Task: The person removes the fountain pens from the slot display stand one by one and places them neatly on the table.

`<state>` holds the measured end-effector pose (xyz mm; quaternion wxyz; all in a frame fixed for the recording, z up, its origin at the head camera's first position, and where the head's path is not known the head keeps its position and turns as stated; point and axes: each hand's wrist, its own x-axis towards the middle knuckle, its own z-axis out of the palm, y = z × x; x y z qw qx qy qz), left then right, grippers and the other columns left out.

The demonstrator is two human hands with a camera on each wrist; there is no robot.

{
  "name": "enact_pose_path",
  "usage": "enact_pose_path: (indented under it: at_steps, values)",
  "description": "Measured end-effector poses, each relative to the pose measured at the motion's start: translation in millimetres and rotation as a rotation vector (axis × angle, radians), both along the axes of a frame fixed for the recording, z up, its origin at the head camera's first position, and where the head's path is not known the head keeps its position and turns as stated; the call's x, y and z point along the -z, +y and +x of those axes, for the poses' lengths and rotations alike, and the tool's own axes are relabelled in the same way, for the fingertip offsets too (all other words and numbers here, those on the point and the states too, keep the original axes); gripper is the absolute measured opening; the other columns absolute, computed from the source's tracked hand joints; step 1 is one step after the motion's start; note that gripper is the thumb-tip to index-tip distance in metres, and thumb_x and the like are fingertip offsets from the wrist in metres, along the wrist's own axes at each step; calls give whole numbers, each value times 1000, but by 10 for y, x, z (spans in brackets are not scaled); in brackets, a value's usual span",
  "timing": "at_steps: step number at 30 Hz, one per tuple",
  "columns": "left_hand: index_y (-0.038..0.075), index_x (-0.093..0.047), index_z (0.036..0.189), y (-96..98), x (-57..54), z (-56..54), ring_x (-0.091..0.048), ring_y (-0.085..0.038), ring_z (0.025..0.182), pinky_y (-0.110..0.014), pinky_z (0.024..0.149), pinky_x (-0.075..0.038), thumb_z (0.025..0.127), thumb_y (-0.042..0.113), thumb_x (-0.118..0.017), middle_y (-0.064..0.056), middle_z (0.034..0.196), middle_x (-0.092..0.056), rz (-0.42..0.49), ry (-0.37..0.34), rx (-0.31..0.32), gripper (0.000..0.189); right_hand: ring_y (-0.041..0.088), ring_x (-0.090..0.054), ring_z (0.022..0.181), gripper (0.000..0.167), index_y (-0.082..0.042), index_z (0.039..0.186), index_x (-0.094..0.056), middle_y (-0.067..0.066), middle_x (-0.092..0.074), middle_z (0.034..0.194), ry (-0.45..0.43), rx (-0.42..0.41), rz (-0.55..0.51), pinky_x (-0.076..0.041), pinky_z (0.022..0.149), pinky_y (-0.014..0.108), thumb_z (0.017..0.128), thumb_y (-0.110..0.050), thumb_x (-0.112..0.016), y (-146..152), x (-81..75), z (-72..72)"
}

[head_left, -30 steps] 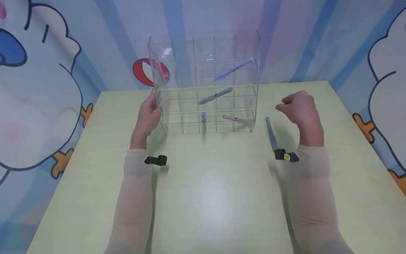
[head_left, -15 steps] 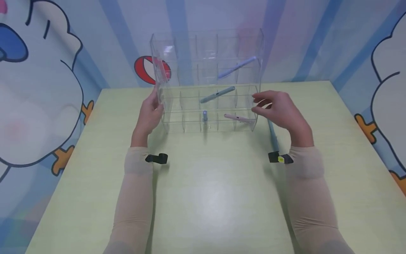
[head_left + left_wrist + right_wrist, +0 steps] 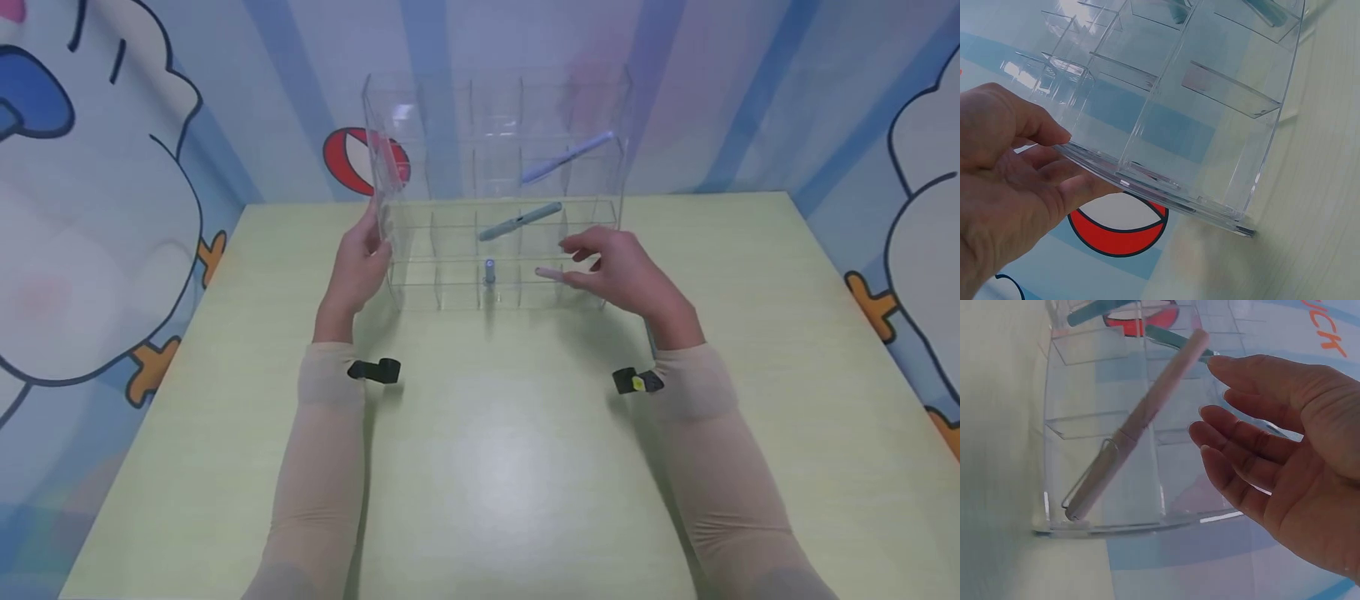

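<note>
While the left hand (image 3: 360, 267) grips the rack (image 3: 453, 285) by its left side, the right hand (image 3: 618, 267), thumb and fingers apart, is just beside the pink pen (image 3: 1137, 425): bottom row, right, slanted. Blue pen (image 3: 490, 270): bottom row, middle. Teal pen (image 3: 520, 222), purple pen (image 3: 567, 157): higher.

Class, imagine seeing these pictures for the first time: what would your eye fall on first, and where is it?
First, the clear acrylic rack toward the back of the table, its left side gripped by the left hand. Inside it, a lilac pen slants above a teal pen. Then the right hand, beside the pink pen at the lowest tier's right end.
</note>
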<state>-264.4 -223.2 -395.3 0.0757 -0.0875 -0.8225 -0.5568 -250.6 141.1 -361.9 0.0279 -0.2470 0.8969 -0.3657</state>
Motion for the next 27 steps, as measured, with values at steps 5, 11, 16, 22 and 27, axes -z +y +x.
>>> enact_pose_path:
  at_steps: [5,11,16,22,27]
  values:
    - [39,-20,158,14,-5,-7,-39,-29,141,-44,99,-47,100,-3,-43,-4,163,-28,5,16,6,75,35,-61,111,44,5,129,-64,21,-62,127,-19,-21,40,-52,90,48,88,-9,-75,-90,48,-13]
    - [39,-20,158,16,-3,-9,-39,-30,142,-46,105,-44,99,-5,-43,-5,163,-28,7,15,4,76,34,-61,109,43,4,128,-64,22,-63,124,-7,-16,104,-51,89,47,87,-7,-74,-150,112,-46]
    - [38,-20,158,10,11,-18,-38,-30,142,-46,107,-42,100,-5,-43,-3,163,-28,12,17,9,76,35,-62,105,38,7,123,-66,23,-66,118,13,-10,140,-51,91,47,88,-6,-73,-178,153,-63]
    - [36,-20,159,14,3,-6,-38,-27,142,-45,107,-42,100,-4,-43,2,163,-27,9,8,9,75,33,-65,96,25,6,111,-72,19,-70,104,49,4,178,-53,86,46,89,-5,-71,-192,188,-80]
    - [35,-20,159,15,-9,-1,-38,-28,142,-46,105,-43,100,-4,-43,1,163,-27,13,10,9,74,30,-66,92,18,5,105,-74,18,-71,100,55,17,173,-53,82,44,91,-4,-69,-187,197,-83]
